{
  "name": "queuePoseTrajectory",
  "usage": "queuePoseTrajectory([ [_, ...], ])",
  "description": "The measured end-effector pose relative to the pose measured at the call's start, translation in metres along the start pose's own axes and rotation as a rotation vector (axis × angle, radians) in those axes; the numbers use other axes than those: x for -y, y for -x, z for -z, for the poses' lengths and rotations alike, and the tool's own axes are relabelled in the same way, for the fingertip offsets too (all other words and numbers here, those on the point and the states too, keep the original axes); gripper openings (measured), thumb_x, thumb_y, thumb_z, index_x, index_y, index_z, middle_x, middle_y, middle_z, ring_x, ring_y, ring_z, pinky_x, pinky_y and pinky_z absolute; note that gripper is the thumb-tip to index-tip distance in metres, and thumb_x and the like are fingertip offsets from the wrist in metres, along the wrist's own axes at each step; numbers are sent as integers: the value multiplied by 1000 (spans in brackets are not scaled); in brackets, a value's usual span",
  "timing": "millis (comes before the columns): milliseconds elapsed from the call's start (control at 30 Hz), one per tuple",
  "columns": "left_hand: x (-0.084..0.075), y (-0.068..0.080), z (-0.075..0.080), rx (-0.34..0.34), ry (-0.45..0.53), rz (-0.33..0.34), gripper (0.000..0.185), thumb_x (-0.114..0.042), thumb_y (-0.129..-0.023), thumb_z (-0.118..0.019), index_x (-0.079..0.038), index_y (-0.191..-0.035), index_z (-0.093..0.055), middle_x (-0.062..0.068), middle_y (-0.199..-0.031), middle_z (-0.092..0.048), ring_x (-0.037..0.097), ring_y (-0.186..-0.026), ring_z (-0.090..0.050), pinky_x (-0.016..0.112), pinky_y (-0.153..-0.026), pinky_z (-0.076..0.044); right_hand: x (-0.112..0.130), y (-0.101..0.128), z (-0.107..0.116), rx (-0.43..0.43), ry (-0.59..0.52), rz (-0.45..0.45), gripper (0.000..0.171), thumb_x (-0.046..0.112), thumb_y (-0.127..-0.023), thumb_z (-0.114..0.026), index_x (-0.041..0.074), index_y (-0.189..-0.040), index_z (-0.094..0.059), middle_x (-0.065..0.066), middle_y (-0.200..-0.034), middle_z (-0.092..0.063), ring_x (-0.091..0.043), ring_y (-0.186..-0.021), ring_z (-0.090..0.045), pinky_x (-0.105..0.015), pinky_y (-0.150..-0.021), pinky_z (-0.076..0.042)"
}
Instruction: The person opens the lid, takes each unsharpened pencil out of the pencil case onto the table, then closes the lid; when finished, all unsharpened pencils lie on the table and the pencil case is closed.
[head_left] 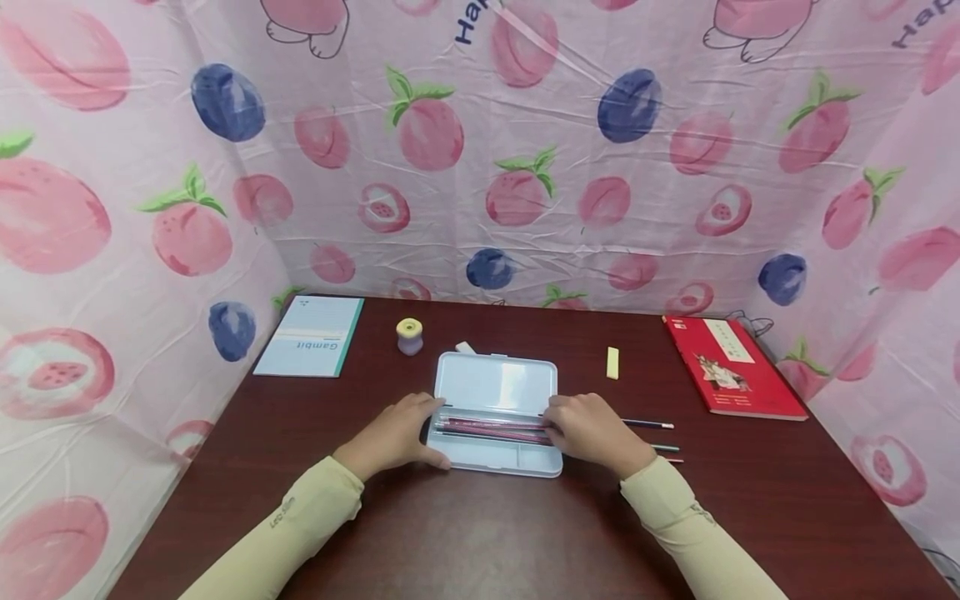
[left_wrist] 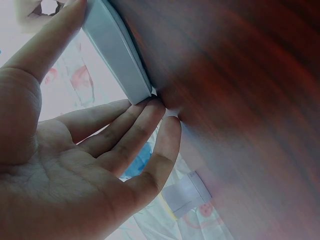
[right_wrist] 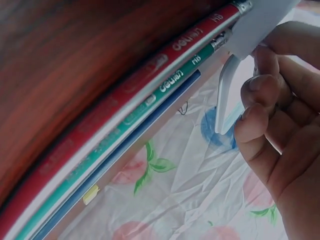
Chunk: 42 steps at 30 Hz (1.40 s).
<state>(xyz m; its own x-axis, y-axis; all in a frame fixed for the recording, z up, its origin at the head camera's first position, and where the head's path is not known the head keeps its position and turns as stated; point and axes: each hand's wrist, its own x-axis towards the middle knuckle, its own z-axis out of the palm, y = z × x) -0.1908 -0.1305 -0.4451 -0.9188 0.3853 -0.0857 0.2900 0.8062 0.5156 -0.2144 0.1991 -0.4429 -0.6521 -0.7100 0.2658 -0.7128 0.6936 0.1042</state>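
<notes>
While hands steady the case (head_left: pixel 495 385), a notebook (head_left: pixel 311 336) reads "Gambit".

"Gambit" on pale blue notebook (head_left: pixel 310 336); "HB" on red pencil (right_wrist: pixel 150 75) and green pencil (right_wrist: pixel 165 85); "Lec Slim" on left sleeve (head_left: pixel 283 512).

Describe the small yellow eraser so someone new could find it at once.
On the dark brown wooden table, look right of the open pale blue plastic pencil case, toward the red book. The pale yellow rectangular eraser lies alone between them, the only small flat yellow bar; the yellow-topped lilac sharpener is round.
</notes>
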Motion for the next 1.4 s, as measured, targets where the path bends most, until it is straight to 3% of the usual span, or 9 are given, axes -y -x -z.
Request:
queuePoseTrajectory([
  [167,0,2,0,1,9,11,100,-46,-75,-97,-6,-155,-53,15,-151,-59,30,-135,-56,52,-119,-48,-1,5,5,-27,5,-35,14,16,-82,-92,14,-90,-81,3,-82,-74,-7,-63,-63,-26,-61,-58],
  [500,-1,4,0,0,7,21,101,-47,-74,-98,-6,-155,-54,15,-152,-59,30,-135,-56,52,-119,-48,-12,21,13,1,-1,-128,18,18,-83,-92,13,-94,-79,1,-86,-73,-6,-63,-59,-25,-63,-59],
  [900,-2,4,0,2,18,22,100,-45,-75,-98,-7,-155,-53,14,-151,-59,29,-133,-56,52,-119,-49,-38,47,21,-12,-55,-210,24,16,-79,-95,15,-98,-80,3,-90,-75,-10,-74,-71,-31,-72,-65],
  [1400,-2,2,0,2,12,14,99,-44,-75,-98,-6,-155,-54,14,-150,-60,29,-132,-57,52,-118,-49,-73,87,28,-28,-47,-270,24,13,-79,-95,17,-97,-80,5,-90,-75,-11,-78,-73,-38,-74,-65],
])
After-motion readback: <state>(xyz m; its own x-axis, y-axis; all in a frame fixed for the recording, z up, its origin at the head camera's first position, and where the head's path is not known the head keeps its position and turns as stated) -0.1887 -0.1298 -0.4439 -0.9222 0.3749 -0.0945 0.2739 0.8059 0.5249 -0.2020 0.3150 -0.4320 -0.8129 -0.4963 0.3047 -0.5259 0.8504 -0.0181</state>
